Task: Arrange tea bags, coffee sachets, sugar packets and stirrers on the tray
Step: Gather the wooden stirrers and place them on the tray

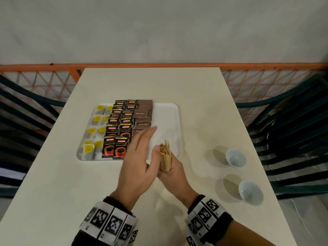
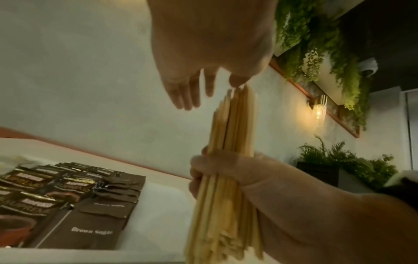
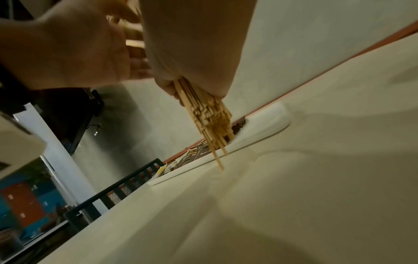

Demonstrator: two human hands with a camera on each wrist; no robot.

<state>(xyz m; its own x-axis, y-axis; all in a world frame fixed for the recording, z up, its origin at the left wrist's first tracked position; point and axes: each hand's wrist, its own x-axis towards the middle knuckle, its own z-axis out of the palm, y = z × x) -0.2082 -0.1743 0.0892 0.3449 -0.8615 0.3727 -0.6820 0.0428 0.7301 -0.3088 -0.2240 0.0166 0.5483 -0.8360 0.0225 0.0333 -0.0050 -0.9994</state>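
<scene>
two cups [image 1: 235,158], one tray [image 1: 166,110], one bundle of stirrers [image 1: 165,159].

1. Bundle of thin pale wooden stirrers [image 1: 165,158]: bare wood, matt, unevenly cut ends.
2. White rectangular plastic tray [image 1: 171,110]: smooth, slight sheen.
3. Black-and-red foil coffee sachets [image 1: 120,148]: glossy.
4. Brown paper sugar packets [image 1: 143,114]: matt.
5. Cream worktop [image 1: 71,183]: smooth, matt.
6. Two small white glazed cups [image 1: 236,158]: ceramic-looking, shiny.

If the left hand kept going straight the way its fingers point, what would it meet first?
Probably the brown sugar packets on the tray: the left hand, fingers straight, points forward over their near end. Its height above them is unclear. The right hand grips the stirrers beside it, out of that line.
</scene>
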